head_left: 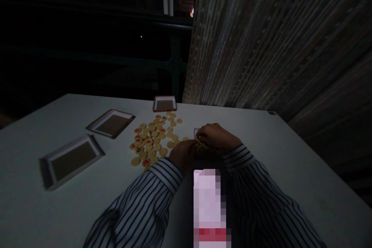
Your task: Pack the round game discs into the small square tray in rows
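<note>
Many round pale wooden game discs [152, 139] with red and dark marks lie scattered on a white table [276, 151]. My left hand [183, 155] and my right hand [216, 136] meet just right of the pile, both in striped sleeves. Both hands are closed around a small cluster of discs [201, 146] between them. Dim light hides the fingers' exact grip. A small clear or white thing [197, 131] shows just behind my right hand.
Three shallow trays lie on the table: a large one [71, 161] at the left, one [111, 123] behind it, a small one [164, 103] at the far edge. A pixelated bright block [209, 205] sits between my forearms. A ribbed curtain [276, 38] hangs at right.
</note>
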### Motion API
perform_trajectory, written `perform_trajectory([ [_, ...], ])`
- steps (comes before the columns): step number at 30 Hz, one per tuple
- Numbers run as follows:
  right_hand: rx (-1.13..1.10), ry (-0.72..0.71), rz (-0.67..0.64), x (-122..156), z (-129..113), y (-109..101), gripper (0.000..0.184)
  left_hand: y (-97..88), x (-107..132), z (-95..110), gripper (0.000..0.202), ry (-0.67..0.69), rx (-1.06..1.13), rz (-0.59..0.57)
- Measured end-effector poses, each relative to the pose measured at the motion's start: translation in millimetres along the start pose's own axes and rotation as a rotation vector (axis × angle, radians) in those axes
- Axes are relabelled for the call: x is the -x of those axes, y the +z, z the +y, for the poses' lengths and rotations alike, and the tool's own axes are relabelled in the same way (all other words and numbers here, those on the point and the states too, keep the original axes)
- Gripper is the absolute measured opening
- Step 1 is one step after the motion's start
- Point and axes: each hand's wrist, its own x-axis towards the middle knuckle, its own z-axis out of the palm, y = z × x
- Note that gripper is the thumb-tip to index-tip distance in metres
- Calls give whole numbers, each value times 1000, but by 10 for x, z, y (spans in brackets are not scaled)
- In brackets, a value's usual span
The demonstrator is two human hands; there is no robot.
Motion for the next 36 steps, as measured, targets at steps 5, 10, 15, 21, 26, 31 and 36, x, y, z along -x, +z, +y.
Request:
perform_trajectory([
  [5,10,3,-25,1,-8,-13,25,11,-3,-15,30,-4,0,-7],
  [10,14,6,-35,11,-21,-38,24,-11,1,7,28,11,-3,-21],
  [15,9,11,-33,8,-29,-44,25,-23,-1,22,29,-16,-4,-26],
  [21,4,7,-21,6,-28,-40,24,4,3,-16,29,3,19,-15],
  [26,12,8,-22,4,-22,-31,25,-2,9,-2,29,-13,10,-12],
  [31,10,21,-27,2,-3,-35,24,-15,0,13,29,0,23,-25],
  [36,-13,38,-4,13,32,-58,25,-16,-6,14,29,-2,6,-28],
])
